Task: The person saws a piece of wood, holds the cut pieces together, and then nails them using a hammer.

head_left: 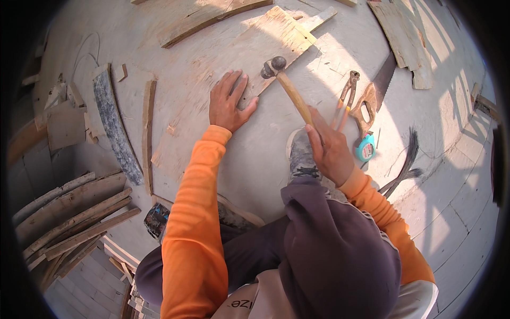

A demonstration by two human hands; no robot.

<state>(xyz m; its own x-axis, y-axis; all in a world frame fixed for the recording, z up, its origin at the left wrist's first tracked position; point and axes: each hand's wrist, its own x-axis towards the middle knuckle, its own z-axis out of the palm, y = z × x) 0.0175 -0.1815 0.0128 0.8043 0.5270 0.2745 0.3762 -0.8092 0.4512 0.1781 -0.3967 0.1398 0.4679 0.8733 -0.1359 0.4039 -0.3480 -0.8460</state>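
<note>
My left hand (pixel 229 101) lies flat with fingers spread on a wide wooden board (pixel 265 40), close to its right edge. In my right hand (pixel 333 146) is a hammer (pixel 293 95), gripped by its wooden handle. The dark hammer head is over the board's right edge, just right of my left fingertips; whether it touches the wood I cannot tell. Right of the hammer lie pincers (pixel 348 95) with orange on their handles and a handsaw (pixel 365 109) with a wooden handle. A turquoise tape measure (pixel 365 148) sits just beside my right hand.
A bundle of dark wire (pixel 408 162) lies at the right. Loose planks surround me: a stained plank (pixel 114 119) and a narrow strip (pixel 147 133) at the left, a long plank (pixel 207 22) ahead, rough boards (pixel 402 37) at the far right. Stacked boards (pixel 69 204) fill the lower left.
</note>
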